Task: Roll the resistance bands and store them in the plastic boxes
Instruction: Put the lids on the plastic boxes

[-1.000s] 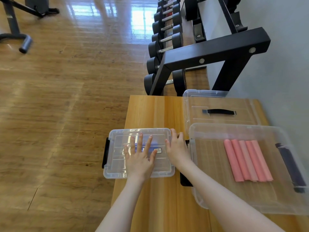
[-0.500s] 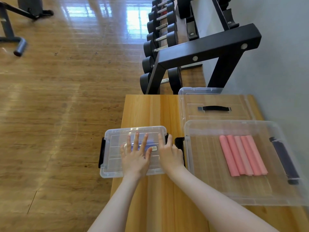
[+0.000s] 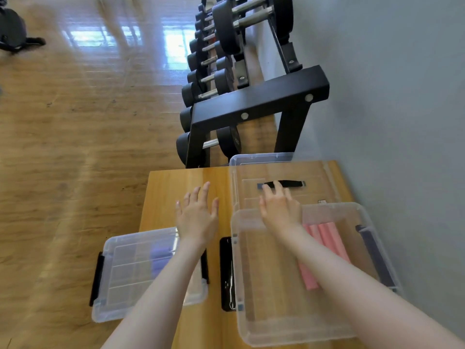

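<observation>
A small clear box (image 3: 125,273) with its lid on and black side latches sits at the wooden table's left edge, a purple rolled band (image 3: 158,258) visible inside. A large open clear box (image 3: 289,323) at the right holds several pink rolled bands (image 3: 324,238). Its clear lid (image 3: 322,172) with a black handle (image 3: 289,183) lies flat behind it. My left hand (image 3: 197,215) hovers with spread fingers over bare table beyond the small box. My right hand (image 3: 279,207) reaches with straight fingers over the large box's far rim, fingertips near the lid's handle.
The wooden table (image 3: 183,182) stands against a grey wall (image 3: 390,96) on the right. A black dumbbell rack (image 3: 251,107) with several dumbbells stands just behind the table. Wooden floor (image 3: 75,147) lies to the left, with black gym equipment (image 3: 12,31) far off.
Both hands have left the small box's lid and moved forward. The right hand now reaches toward the loose large lid, and the view has tilted.
</observation>
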